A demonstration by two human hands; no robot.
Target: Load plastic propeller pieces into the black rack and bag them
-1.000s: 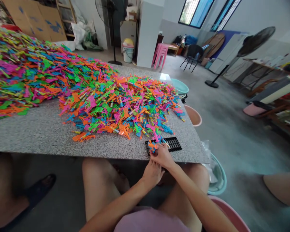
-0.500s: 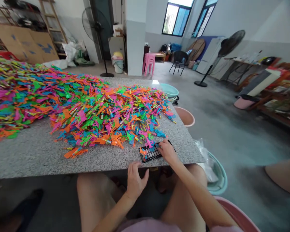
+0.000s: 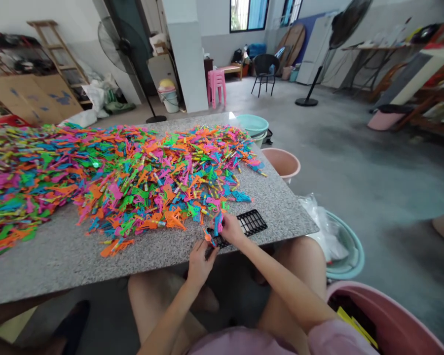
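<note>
The black rack (image 3: 254,222) lies at the counter's (image 3: 281,209) near edge, its long axis running left to right, right end slightly farther. The right hand's (image 3: 232,230) fingers are clamped on a blue-and-pink piece (image 3: 218,223) above the rack's left end; its long axis runs roughly near to far. The left hand (image 3: 200,261) is at that end, beside an orange piece (image 3: 207,236); whether its fingers grip, I cannot tell. Any print is too small to read.
</note>
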